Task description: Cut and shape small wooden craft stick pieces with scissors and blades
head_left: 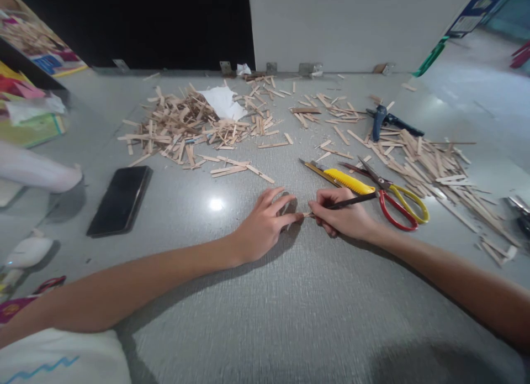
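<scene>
My right hand (340,211) is closed around a slim black pencil (356,200), which slants up to the right. Close to its fingertips is a short piece of wooden stick (307,214), small and partly hidden by fingers. From the other side, my left hand (268,225) holds this piece at its fingertips, the other fingers curled and spread above the table. Just beyond my right hand lie a yellow utility knife (351,180) and scissors (398,209) with one red and one yellow handle loop.
A heap of wooden sticks (178,124) with white paper (223,102) lies at the back left. More sticks (434,157) are scattered right, near a dark blue tool (379,122). A black phone (120,201) rests left. A white and black panel (331,30) stands behind.
</scene>
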A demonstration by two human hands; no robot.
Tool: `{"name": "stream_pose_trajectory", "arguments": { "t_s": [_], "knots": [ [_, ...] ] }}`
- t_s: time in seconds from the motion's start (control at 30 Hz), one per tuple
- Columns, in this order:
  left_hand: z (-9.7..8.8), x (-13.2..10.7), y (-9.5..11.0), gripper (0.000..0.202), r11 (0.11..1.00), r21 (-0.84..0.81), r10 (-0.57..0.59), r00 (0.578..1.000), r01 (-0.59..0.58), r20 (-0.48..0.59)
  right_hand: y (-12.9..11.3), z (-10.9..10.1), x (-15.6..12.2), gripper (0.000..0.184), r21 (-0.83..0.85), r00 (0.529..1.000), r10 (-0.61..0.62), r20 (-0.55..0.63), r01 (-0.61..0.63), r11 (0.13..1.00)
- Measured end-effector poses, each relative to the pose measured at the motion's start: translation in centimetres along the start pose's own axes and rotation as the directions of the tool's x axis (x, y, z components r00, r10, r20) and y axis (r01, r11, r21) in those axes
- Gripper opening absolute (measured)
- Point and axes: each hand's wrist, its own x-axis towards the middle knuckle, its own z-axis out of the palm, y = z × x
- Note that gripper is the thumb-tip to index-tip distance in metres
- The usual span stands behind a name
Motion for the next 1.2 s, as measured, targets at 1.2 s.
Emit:
{"name": "stream_pose_trajectory", "arguments": {
  "t_s": [1.2],
  "knots": [
    [0.31, -0.05, -0.14, 0.051, 0.998, 0.054, 0.045, 0.999, -0.043, -0.032, -0.42, 0.05, -0.03, 0.052, 0.024, 1.000, 0.022, 0.005, -0.022, 0.999]
  ]
}}
